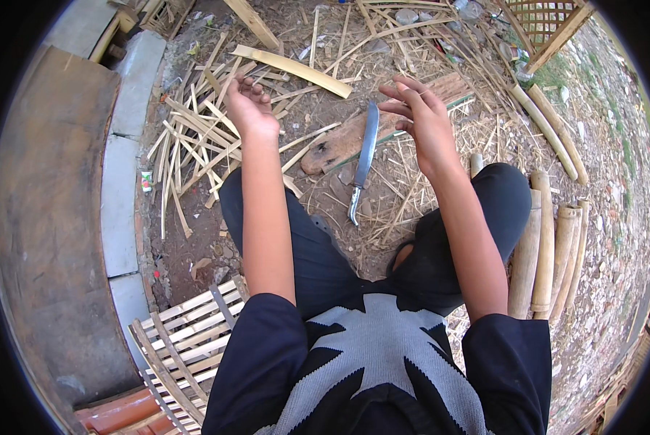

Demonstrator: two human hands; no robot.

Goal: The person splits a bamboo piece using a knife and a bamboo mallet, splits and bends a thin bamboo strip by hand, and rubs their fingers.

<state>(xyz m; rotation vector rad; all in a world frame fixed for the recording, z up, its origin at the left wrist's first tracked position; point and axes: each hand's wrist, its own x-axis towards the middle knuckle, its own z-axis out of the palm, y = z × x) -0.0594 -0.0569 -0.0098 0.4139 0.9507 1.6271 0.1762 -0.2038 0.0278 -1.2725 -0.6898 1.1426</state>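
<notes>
Both my hands are raised in front of me above the ground. My left hand (251,109) is palm up with loosely curled fingers and holds nothing I can see; it is over a heap of thin split bamboo strips (202,138). My right hand (421,119) has its fingers apart, with nothing visible in them. Between the hands, a machete (367,148) leans across a worn wooden plank (332,148), its handle toward me and its blade tip near my right fingers. Beyond my left hand a wide split bamboo piece (292,69) lies on the litter.
Several cut bamboo poles (542,246) stand to the right of my knee, with two more poles (550,130) farther out. A slatted bamboo panel (187,341) sits at my lower left. Pale blocks (122,203) edge a brown board (49,217) on the left. A wooden lattice (546,25) is at the far right.
</notes>
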